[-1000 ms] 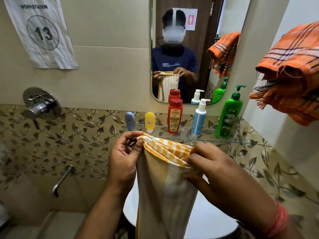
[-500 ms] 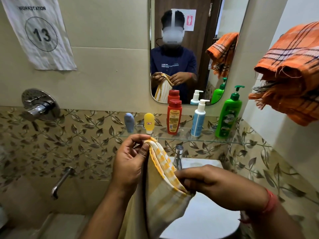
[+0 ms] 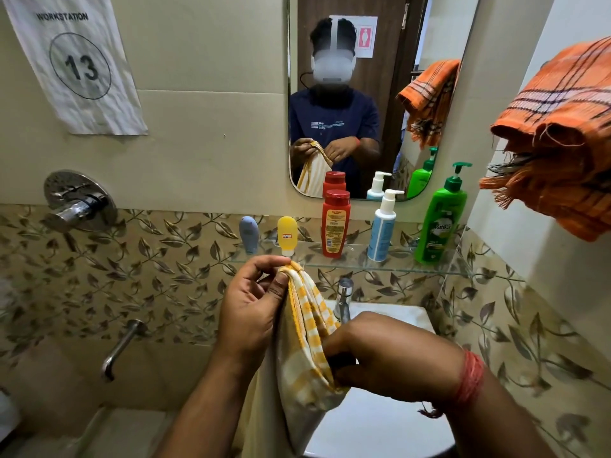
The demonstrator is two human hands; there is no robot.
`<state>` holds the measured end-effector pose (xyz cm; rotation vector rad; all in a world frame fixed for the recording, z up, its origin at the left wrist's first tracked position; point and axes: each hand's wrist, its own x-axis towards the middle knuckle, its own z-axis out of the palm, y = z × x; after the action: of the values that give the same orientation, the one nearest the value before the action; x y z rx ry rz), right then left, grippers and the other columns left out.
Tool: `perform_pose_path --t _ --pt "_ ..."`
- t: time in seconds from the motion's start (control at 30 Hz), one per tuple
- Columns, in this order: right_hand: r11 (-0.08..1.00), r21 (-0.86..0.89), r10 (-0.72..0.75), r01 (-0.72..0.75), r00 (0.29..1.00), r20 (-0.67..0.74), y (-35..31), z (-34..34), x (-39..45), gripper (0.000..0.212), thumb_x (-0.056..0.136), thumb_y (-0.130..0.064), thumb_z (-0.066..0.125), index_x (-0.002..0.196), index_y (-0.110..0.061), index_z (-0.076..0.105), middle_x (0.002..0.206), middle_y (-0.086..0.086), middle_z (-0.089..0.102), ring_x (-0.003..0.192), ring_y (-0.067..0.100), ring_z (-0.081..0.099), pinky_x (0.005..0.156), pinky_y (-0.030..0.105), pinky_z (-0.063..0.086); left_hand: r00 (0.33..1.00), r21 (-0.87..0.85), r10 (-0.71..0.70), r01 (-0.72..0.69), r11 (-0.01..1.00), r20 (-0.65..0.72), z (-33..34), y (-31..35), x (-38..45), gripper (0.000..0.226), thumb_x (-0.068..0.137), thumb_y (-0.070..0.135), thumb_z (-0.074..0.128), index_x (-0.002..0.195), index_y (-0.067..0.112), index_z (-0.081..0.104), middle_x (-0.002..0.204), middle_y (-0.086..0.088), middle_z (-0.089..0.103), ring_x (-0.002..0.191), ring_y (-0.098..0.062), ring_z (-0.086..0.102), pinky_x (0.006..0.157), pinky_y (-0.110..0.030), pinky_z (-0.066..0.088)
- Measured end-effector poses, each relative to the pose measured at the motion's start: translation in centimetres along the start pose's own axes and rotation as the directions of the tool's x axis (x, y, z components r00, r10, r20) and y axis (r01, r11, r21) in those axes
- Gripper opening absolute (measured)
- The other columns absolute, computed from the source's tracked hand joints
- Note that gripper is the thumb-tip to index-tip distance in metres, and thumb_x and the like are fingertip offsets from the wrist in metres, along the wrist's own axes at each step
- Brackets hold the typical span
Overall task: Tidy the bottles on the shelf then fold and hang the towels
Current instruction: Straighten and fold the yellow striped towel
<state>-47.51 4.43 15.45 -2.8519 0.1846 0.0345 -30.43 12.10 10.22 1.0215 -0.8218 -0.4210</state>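
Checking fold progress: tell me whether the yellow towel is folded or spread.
Folded: the yellow towel hangs as narrow doubled layers, pinched by left hand and right hand.

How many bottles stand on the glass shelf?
5, left to right: grey-blue tube, yellow tube, red bottle, white pump bottle, green pump bottle. The mirror repeats three; none seems hidden.

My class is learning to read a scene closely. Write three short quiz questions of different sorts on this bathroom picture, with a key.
1. True or false: the left hand pinches the top of the yellow striped towel.
2. How many bottles stand on the glass shelf?
3. Which bottle stands farthest right? A red bottle B green pump bottle C yellow bottle

Key: 1 true. 2 five. 3 B.
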Motion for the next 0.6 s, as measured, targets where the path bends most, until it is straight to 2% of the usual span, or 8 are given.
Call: perform_pose_path --t 0.1,0.17,0.23,0.33,0.4,0.5,0.57,0.6 --pt "0.995 0.079 0.067 -0.054 0.984 -0.165 0.6 -0.8 -0.7 0.018 0.092 -0.022 0.063 0.107 -0.03 0.069 0.095 -0.016 0.069 0.084 0.002 0.061 0.071 0.017 0.048 0.997 0.008 0.016 -0.016 1.0 -0.076 -0.8 -0.1 0.7 0.014 0.089 0.011 0.06 0.1 0.015 0.067 0.092 0.004 0.075 0.084 -0.01 0.072 0.073 -0.02 0.057" --pt "0.981 0.178 0.144 -0.084 0.92 -0.364 0.8 -1.6 -1.7 0.021 0.093 -0.023 0.063 0.11 -0.033 0.07 0.098 -0.02 0.068 0.091 -0.001 0.061 0.075 0.016 0.05 0.994 -0.004 0.019 -0.02 1.0 -0.108 -1.5 0.0 1.2 0.014 0.089 0.012 0.061 0.1 0.017 0.068 0.092 0.004 0.075 0.085 -0.01 0.071 0.075 -0.021 0.057" --pt "0.979 0.198 0.144 -0.051 0.861 -0.488 0.8 -2.2 -2.6 0.023 0.092 -0.036 0.06 0.115 -0.035 0.067 0.101 -0.023 0.065 0.095 0.0 0.06 0.077 0.015 0.051 0.992 -0.015 0.027 -0.029 0.999 -0.122 -1.8 0.2 1.6 0.015 0.086 0.015 0.062 0.1 0.018 0.068 0.092 0.004 0.075 0.086 -0.01 0.07 0.075 -0.022 0.057" --pt "0.991 0.062 0.136 -0.121 0.899 -0.415 1.3 -2.4 -2.8 0.05 0.079 -0.063 0.058 0.12 -0.035 0.061 0.104 -0.023 0.052 0.099 0.001 0.049 0.079 0.013 0.044 0.989 -0.002 0.052 -0.053 0.999 -0.137 -1.7 0.5 1.9 0.016 0.092 0.007 0.06 0.1 0.018 0.067 0.093 0.004 0.076 0.086 -0.009 0.071 0.075 -0.02 0.056" --pt "0.976 -0.071 0.161 -0.205 0.903 -0.397 1.7 -2.2 -2.6 0.038 0.08 -0.055 0.063 0.111 -0.033 0.063 0.103 -0.018 0.046 0.097 0.004 0.039 0.081 0.017 0.04 0.99 0.02 0.051 -0.049 0.999 -0.131 -1.4 0.5 1.7 0.017 0.092 0.006 0.06 0.1 0.018 0.067 0.092 0.006 0.076 0.086 -0.008 0.071 0.074 -0.019 0.056" --pt "0.923 -0.223 0.178 -0.314 0.861 -0.477 1.7 -2.4 -3.0 0.026 0.079 -0.053 0.054 0.09 -0.033 0.066 0.1 -0.011 0.039 0.093 0.011 0.037 0.075 0.026 0.046 0.991 0.027 0.061 -0.058 0.998 -0.118 -0.8 0.5 1.2 0.015 0.087 0.012 0.062 0.1 0.019 0.067 0.091 0.008 0.075 0.084 -0.006 0.07 0.072 -0.016 0.055" --pt "0.914 -0.175 0.227 -0.366 0.819 -0.527 1.6 -2.9 -4.0 0.028 0.079 -0.054 0.05 0.088 -0.031 0.064 0.106 -0.011 0.033 0.098 0.01 0.035 0.077 0.017 0.042 0.99 0.013 0.076 -0.075 0.997 -0.116 -0.2 0.9 1.1 0.015 0.09 0.007 0.061 0.099 0.018 0.066 0.089 0.008 0.076 0.082 -0.004 0.07 0.071 -0.015 0.054" --pt "0.932 -0.088 0.248 -0.352 0.795 -0.554 1.2 -3.2 -4.3 0.028 0.082 -0.053 0.049 0.089 -0.03 0.062 0.109 -0.012 0.032 0.099 0.007 0.036 0.077 0.011 0.038 0.99 0.006 0.083 -0.083 0.997 -0.114 0.0 1.3 1.1 0.014 0.091 0.008 0.06 0.099 0.017 0.066 0.089 0.007 0.076 0.083 -0.005 0.07 0.071 -0.016 0.054"
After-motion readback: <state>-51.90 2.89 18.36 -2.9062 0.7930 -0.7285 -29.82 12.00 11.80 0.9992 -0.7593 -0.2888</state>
